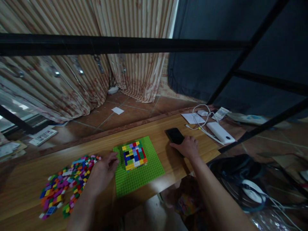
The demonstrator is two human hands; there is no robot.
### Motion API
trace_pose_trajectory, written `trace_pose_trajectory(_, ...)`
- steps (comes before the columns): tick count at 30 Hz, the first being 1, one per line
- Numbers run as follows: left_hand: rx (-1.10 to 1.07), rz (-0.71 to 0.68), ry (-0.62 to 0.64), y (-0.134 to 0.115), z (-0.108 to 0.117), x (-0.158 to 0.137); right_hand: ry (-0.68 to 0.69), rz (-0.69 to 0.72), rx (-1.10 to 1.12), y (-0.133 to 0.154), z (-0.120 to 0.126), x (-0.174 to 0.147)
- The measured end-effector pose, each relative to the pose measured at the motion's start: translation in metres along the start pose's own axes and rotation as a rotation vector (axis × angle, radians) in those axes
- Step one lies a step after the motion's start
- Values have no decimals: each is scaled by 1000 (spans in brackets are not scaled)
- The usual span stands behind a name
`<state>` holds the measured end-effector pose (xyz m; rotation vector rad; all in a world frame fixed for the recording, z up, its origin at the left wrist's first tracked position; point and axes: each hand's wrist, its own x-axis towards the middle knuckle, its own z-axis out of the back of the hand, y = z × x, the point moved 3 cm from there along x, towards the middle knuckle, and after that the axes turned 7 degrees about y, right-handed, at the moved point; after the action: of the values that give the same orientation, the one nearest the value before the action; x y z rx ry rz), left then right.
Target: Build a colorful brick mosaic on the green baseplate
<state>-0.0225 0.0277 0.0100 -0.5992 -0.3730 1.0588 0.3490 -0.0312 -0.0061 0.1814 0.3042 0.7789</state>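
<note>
My left hand (106,170) hovers at the left edge of a green studded baseplate (139,178), its fingers loosely bent and apart, with nothing visible in them. On that plate stands a low block of multicoloured toy bricks (134,155), mixed yellow, blue, red, white and black. Farther right, my right hand (189,146) is closed over the near end of a black smartphone (175,135) lying on the wooden table; thumb at its left side, other fingers partly hidden. A heap of loose small bricks (60,183) spreads left of my left hand, which covers part of it.
The narrow wooden table (101,141) carries a white power bank (220,132), a white cable (204,125) and a paper sheet (192,118) at its right end. A black metal bar (144,45) crosses in front. Curtains (134,73) hang behind.
</note>
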Motion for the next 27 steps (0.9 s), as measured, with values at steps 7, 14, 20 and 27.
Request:
trace_pose_trajectory(7,15,-6,-13,1,-1,-2,-9,11,9,0,3,0)
trace_pose_trajectory(14,42,-26,-18,-1,0,1,-2,-9,78,0,6,-1)
trace_pose_trajectory(20,-11,-8,-47,-5,3,-4,17,-2,86,2,8,-5)
trace_pose_trajectory(27,-87,41,-169,-27,14,-22,74,53,146,-2,7,-1)
